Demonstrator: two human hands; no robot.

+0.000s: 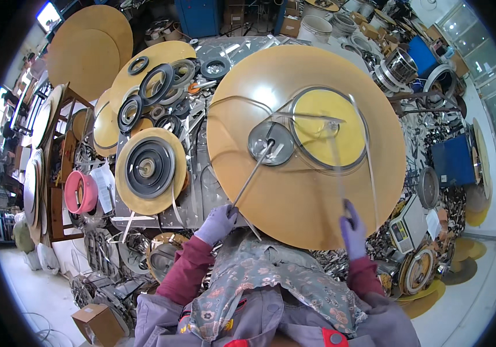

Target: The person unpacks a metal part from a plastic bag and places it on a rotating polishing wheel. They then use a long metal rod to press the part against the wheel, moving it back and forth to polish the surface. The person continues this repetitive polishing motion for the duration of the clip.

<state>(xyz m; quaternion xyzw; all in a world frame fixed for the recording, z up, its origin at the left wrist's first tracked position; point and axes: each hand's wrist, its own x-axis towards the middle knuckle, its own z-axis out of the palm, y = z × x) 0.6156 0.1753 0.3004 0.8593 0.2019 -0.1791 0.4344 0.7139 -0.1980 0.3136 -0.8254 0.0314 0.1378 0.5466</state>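
Observation:
In front of me lies a large tan round disc [294, 208]. On it rest a yellow disc with a dark rim [317, 141] and a smaller round grey metal piece [271, 139]. My left hand [218, 222], in a purple glove, is closed round a thin metal rod [251, 176] that slants up to the middle of the grey piece. A long thin stick [339, 168], smeared by motion, runs from the yellow disc's middle down to my gloved right hand [352, 230], whose fingers are closed on its lower end. Thin bent strips [369, 168] lie across the tan disc.
Black and grey rings [155, 84] pile up at the far left, near a tan disc bearing a stepped dark wheel [147, 168]. A pink basin [80, 192] stands farther left. Metal scraps and a scale [410, 228] are at the right. A floral apron [277, 283] covers my lap.

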